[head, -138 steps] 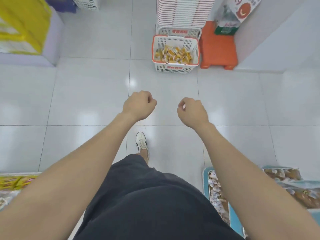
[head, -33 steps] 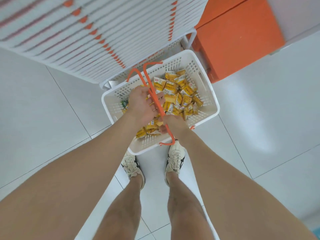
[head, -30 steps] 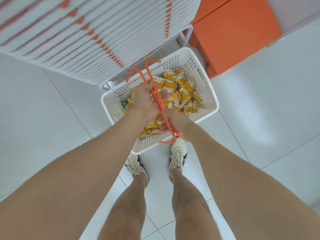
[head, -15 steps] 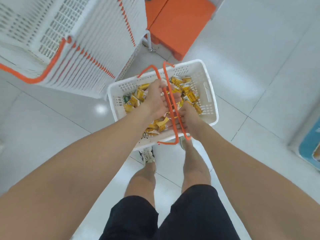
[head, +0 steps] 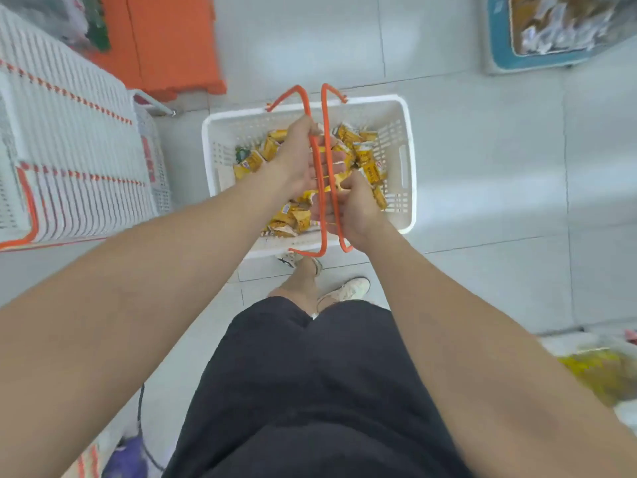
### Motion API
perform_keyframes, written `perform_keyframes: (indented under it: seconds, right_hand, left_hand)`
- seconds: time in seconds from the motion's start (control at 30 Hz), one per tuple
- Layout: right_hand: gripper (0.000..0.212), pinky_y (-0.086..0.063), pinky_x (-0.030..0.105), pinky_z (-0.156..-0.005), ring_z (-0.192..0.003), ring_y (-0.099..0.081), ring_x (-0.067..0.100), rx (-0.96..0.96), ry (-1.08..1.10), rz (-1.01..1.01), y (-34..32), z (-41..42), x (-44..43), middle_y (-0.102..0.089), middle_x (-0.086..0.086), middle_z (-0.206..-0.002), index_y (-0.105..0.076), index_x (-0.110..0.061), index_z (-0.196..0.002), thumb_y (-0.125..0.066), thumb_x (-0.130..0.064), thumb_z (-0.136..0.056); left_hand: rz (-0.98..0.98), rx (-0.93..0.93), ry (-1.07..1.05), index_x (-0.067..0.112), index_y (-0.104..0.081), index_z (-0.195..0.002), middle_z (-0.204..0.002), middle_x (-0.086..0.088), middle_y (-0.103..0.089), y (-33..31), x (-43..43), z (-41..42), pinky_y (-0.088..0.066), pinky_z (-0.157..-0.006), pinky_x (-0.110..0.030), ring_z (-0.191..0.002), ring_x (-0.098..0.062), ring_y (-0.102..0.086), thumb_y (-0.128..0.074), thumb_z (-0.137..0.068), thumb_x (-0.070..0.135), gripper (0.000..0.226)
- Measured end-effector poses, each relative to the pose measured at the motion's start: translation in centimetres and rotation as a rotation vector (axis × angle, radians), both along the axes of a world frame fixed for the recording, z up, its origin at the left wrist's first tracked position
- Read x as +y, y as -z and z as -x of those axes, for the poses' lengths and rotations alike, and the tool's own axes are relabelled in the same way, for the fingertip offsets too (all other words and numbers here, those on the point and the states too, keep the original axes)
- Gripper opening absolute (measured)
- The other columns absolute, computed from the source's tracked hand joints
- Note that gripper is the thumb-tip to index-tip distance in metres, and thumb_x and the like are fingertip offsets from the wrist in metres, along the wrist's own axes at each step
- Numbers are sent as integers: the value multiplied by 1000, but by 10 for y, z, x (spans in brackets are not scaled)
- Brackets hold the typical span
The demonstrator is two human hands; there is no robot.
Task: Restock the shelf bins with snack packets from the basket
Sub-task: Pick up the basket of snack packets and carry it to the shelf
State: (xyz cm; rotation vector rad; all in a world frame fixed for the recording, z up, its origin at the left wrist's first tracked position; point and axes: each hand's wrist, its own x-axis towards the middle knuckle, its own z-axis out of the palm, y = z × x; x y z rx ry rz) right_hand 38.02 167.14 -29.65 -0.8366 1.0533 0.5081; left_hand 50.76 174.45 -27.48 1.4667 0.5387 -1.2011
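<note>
A white plastic basket (head: 403, 160) full of yellow snack packets (head: 362, 150) hangs in front of me above the floor. Its two orange handles (head: 324, 108) are raised and held together. My left hand (head: 296, 157) grips the handles near their far part. My right hand (head: 355, 205) grips them nearer to me. A blue shelf bin (head: 499, 53) with wrapped snacks is at the upper right. Another bin of yellow packets (head: 599, 370) shows blurred at the lower right edge.
A tall stack of white baskets with orange trim (head: 76, 160) stands on the left. An orange stool (head: 172, 43) is behind it. White floor tiles (head: 482, 184) spread to the right. My legs and shoes (head: 344, 291) are under the basket.
I walked to the basket, raised its handles and lifted it with both hands. Over the last second my view has turned right, away from the basket stack; shelf bins now show.
</note>
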Motion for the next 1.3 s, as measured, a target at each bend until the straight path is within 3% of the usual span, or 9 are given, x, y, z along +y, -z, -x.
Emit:
perform_keyframes:
  seconds: [0.1,0.3,0.5,0.6,0.7,0.9,1.03,1.13,1.3]
  right_hand:
    - [61,-50,35,-72,-79,-62,32,-23,195,-30,-14,66,-32,-69,20,-89,-69,0,-99,-30,-47,-90]
    - [63,-50,33,-67,-73,-64,29,-60,451,-25,-35,169,-110,-70,18,-90,-69,-4,-95,-28,-51,-95]
    - [65,-49,34,-68,-72,-66,26,-20,675,88,-55,248,-210,-72,19,-91,-71,-4,-101,-25,-49,-97]
    - [63,-46,36,-70,-69,-67,25,21,770,190,-66,272,-271,-74,18,-88,-71,-4,-102,-25,-46,-98]
    - [63,-42,42,-80,-67,-66,23,34,878,333,-76,286,-335,-75,16,-85,-71,-5,-102,-25,-47,-96]
    - [54,-53,44,-82,-75,-63,30,22,1043,506,-117,302,-460,-72,17,-85,-66,-5,-99,-25,-39,-97]
    - [51,-53,51,-94,-77,-64,29,4,1105,545,-133,313,-550,-73,16,-85,-70,-8,-94,-28,-37,-94]
    - [50,-53,45,-84,-75,-64,25,36,1107,553,-134,325,-619,-74,15,-85,-70,-12,-92,-28,-39,-96]
    - [48,-44,34,-65,-74,-65,23,74,1047,532,-132,350,-744,-77,14,-86,-70,-16,-89,-30,-41,-98]
  left_hand:
    - [-7,-15,163,10,-73,-102,-110,-18,-78,-12,-57,58,-57,-97,-46,-100,-38,-76,-48,-90,35,38]
    - [4,-15,439,6,-71,-109,-104,-16,-74,-29,-176,150,-57,-80,-37,-85,-34,-74,-47,-86,34,44]
    - [92,23,686,6,-68,-115,-106,-17,-74,-46,-307,225,-55,-94,-43,-93,-36,-73,-47,-85,30,44]
    - [153,60,800,8,-65,-115,-103,-15,-73,-57,-383,248,-56,-91,-41,-93,-34,-73,-49,-82,24,40]
    - [224,100,916,10,-61,-111,-100,-13,-71,-71,-461,265,-53,-103,-46,-96,-34,-71,-50,-78,17,35]
    - [321,104,1067,12,-59,-106,-97,-12,-68,-113,-608,291,-52,-103,-46,-94,-32,-68,-52,-77,15,30]
    - [367,80,1137,10,-56,-108,-93,-10,-65,-133,-705,308,-54,-95,-44,-93,-31,-66,-51,-79,16,31]
    - [384,77,1189,12,-52,-108,-92,-8,-63,-135,-779,322,-53,-87,-43,-91,-29,-63,-53,-73,17,34]
    - [330,24,1172,12,-57,-97,-83,-6,-61,-130,-900,352,-50,-93,-45,-88,-27,-62,-50,-76,14,23]
